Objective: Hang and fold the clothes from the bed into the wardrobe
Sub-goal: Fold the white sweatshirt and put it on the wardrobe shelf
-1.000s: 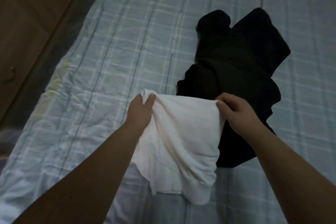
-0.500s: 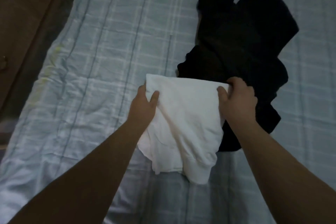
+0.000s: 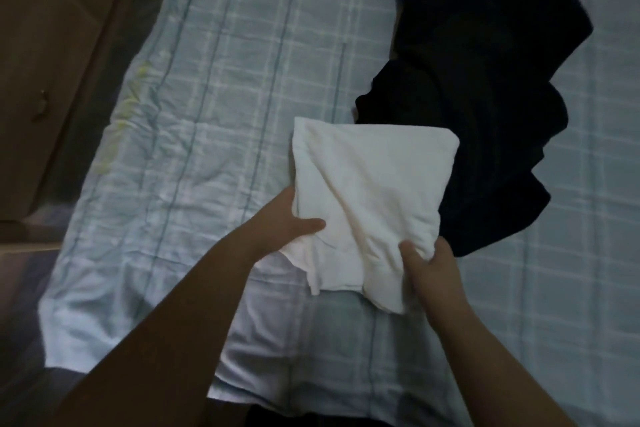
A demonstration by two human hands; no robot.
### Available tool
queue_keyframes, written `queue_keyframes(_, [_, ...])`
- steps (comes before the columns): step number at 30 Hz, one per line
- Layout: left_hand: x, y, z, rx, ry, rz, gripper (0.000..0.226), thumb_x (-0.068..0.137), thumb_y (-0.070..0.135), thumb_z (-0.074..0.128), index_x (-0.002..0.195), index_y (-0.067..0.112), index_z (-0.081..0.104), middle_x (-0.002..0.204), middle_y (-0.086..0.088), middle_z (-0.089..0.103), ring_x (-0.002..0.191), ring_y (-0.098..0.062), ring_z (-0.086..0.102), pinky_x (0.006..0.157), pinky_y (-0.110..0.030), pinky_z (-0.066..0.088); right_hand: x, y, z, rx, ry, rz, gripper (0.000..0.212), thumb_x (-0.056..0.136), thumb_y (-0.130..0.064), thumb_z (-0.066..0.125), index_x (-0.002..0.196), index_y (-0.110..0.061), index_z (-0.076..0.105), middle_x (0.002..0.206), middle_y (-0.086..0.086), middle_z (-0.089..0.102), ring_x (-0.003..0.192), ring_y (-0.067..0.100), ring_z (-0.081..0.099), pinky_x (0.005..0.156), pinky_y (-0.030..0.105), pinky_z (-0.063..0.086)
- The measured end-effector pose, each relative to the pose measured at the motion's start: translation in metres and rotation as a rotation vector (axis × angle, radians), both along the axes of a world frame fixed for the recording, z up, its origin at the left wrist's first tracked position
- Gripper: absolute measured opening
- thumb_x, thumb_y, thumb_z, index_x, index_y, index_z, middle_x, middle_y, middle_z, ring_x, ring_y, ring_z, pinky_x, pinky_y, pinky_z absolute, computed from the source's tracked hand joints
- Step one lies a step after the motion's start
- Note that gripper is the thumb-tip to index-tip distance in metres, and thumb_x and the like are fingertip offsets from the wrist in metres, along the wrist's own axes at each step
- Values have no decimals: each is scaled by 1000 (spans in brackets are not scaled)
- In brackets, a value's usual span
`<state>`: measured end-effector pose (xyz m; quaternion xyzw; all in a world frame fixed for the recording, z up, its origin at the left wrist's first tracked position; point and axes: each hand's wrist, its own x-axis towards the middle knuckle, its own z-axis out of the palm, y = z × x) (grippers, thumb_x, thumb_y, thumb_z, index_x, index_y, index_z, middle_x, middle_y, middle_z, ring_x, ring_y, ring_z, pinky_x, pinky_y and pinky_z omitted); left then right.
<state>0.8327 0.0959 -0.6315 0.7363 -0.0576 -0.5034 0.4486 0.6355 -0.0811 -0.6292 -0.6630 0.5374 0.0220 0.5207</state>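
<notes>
Nearest to us, both forearms reach in from the lower edge. The left hand [image 3: 294,218] pinches the near-left side of the white garment [image 3: 370,198], thumb lying on top of the cloth and fingers hidden beneath it. The right hand [image 3: 433,263] grasps the near-right corner, thumb pressed into a bunched fold.

A second ago we held the garment by its upper edge, so that it hung toward us; half a second ago that edge was stretched flat between the two hands. Now the far edge lies down on the bed [image 3: 214,107], and our hands have shifted to the near side. The garment forms a rough rectangle, with an uneven hem trailing toward us.

We judge that one fold is laid and that the loose near hem calls for a further fold before the piece can go to the wardrobe.

Beyond it, and touching its right side, the heap of black clothes [image 3: 485,87] lies unsorted on the checked sheet. At far left stands a brown wooden door [image 3: 52,45], possibly the wardrobe; we cannot tell.
</notes>
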Motion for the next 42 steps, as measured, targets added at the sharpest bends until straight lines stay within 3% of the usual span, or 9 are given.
queue_keyframes(6, [23,75,25,-164,102,178,57,76,18,79,127,30,55,115,4,72,102,-18,71,76,-34,58,-3,44,13,114,-259,-58,48,96,-33,63,142,-28,48,132,-12,61,120,9,59,104,35,43])
queue_keyframes(12, [-26,156,-9,100,7,162,69,60,43,85,122,34,56,110,7,71,106,-21,68,81,-32,55,-23,117,-22,183,20,56,25,98,-21,58,120,-31,50,122,5,64,106,21,62,102,44,48])
queue_keyframes(19, [-32,181,1,87,-147,216,73,68,58,72,133,34,49,122,5,65,108,-14,65,92,-37,53,-27,121,-12,170,114,195,25,92,-11,62,115,-12,52,105,9,67,95,30,65,84,39,52])
queue_keyframes(23, [-36,182,-6,230,-238,63,64,85,58,61,137,24,47,122,3,63,108,-18,62,89,-33,47,-28,118,-20,179,220,181,30,68,-16,62,96,-18,51,88,16,69,81,31,66,82,46,56])
queue_keyframes(27, [-20,173,-20,361,-402,68,53,87,35,64,133,12,51,124,-9,61,115,-25,59,96,-35,45,-2,102,0,-194,60,65,45,80,-1,62,122,-11,51,118,6,56,105,24,55,96,39,45])
queue_keyframes(31, [14,131,-12,329,-571,205,60,89,38,65,136,4,49,125,-18,61,113,-32,60,99,-41,47,54,71,15,-631,-284,455,43,79,-5,51,121,-5,61,121,6,57,115,22,49,105,28,35])
queue_keyframes(33, [29,106,-9,301,-573,258,51,94,31,63,136,5,51,126,-15,63,115,-29,61,97,-34,45,83,57,10,-735,-225,654,40,86,-17,50,123,-9,62,125,10,60,119,27,50,106,34,36])
queue_keyframes(37, [47,80,-14,236,-562,222,36,97,27,59,127,6,60,120,-9,66,107,-20,60,81,-17,34,118,42,-6,-732,298,876,34,95,-38,49,124,-22,59,121,5,59,116,30,51,95,49,38])
queue_keyframes(42, [60,73,-13,192,-531,346,19,97,20,58,108,10,69,89,2,66,84,-15,62,63,-13,39,113,34,-9,-773,212,725,14,97,-23,45,99,-13,55,100,12,57,99,36,51,82,48,40])
